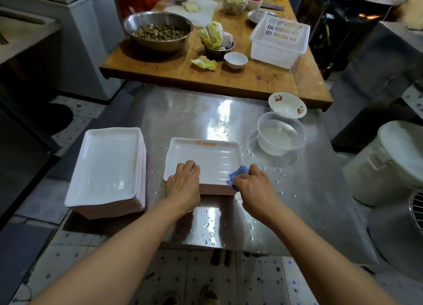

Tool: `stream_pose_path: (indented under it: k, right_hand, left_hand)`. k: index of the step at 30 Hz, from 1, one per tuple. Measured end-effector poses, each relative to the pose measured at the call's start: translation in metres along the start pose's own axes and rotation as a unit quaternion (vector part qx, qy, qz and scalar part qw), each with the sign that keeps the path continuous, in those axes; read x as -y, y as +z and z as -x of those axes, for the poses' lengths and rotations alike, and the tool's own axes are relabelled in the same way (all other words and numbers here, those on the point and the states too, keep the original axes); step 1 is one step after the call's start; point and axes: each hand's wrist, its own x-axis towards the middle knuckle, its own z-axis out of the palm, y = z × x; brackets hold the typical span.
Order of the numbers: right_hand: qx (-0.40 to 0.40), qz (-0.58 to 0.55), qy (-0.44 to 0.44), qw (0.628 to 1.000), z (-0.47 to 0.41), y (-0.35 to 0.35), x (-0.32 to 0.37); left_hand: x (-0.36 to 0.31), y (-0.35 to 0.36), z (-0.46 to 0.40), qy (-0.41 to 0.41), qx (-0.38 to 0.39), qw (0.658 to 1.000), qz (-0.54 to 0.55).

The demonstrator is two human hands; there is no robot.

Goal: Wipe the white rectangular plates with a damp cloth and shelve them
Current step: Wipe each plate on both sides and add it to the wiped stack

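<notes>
White rectangular plates sit in a tall stack (107,169) at the left edge of a wet stainless steel tabletop (229,220). Near the middle, a person's left hand (184,183) presses flat, fingers relaxed, on the near rim of a second, lower plate stack (203,158). The right hand (254,185) pinches a blue damp cloth (238,174) against that stack's near right corner. A clear plastic tub of water (281,136) stands toward the right edge.
</notes>
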Motion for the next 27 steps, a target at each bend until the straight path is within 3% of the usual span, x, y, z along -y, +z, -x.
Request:
stream_pose_path:
  k: [3, 5, 7, 10, 14, 18, 22, 27]
  right_hand:
    - [-0.063, -0.044, 0.021, 0.997, 0.014, -0.004, -0.003]
    - [-0.145, -0.090, 0.052, 0.984, 0.022, 0.002, -0.012]
    - [-0.179, -0.168, 0.098, 0.964, 0.024, 0.009, -0.026]
    - [-0.191, -0.238, 0.119, 0.945, 0.025, 0.011, -0.035]
    - [-0.186, -0.282, 0.177, 0.925, 0.030, 0.016, -0.039]
    - [-0.186, -0.310, 0.179, 0.915, 0.028, 0.025, -0.044]
    - [-0.197, -0.328, 0.173, 0.907, 0.025, 0.023, -0.041]
    - [-0.221, -0.335, 0.159, 0.902, 0.029, 0.012, -0.037]
  left_hand:
    - [-0.003, 0.001, -0.002, 0.003, -0.010, 1.000, -0.014]
    - [-0.006, 0.004, -0.006, 0.033, -0.027, 0.999, -0.029]
    - [-0.009, 0.012, -0.010, 0.062, -0.036, 0.997, -0.030]
    - [-0.015, 0.023, -0.014, 0.074, -0.041, 0.996, -0.033]
    - [-0.013, 0.027, -0.013, 0.123, -0.109, 0.985, -0.047]
    - [-0.011, 0.017, -0.011, 0.109, -0.108, 0.985, -0.081]
    - [-0.009, 0.009, -0.006, 0.126, -0.056, 0.986, -0.093]
    - [-0.011, 0.000, 0.002, 0.130, -0.073, 0.983, -0.111]
